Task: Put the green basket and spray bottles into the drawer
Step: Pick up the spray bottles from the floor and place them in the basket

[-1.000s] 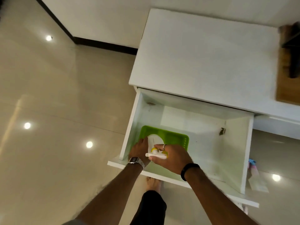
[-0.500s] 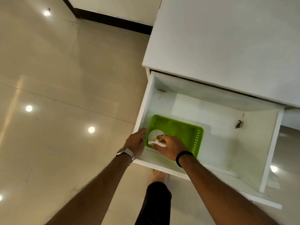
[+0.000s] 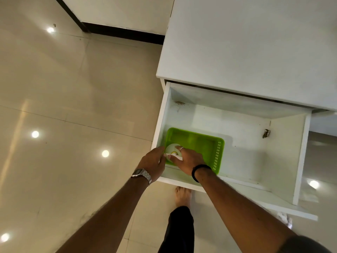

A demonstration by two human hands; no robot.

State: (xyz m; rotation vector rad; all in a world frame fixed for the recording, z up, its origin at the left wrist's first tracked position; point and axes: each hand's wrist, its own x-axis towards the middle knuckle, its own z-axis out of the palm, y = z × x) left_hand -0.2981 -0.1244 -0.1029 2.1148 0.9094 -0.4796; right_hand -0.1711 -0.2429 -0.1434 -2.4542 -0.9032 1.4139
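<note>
The green basket sits in the front left part of the open white drawer. A white spray bottle stands upright in the basket's left end, seen from above, its nozzle pointing left. My right hand lies over the bottle's spray head, thumb and fingers closed around it. My left hand rests at the drawer's front left corner, fingers loosely spread beside the nozzle, holding nothing that I can see. No other spray bottle is in view.
The white cabinet top overhangs the back of the drawer. A small dark fitting sits on the drawer's right wall. My bare foot stands under the drawer front. Glossy floor tiles spread to the left.
My left hand has come out from beside the basket to the drawer's front left corner. My right hand has stayed on the bottle in the basket. The view has shifted left.
</note>
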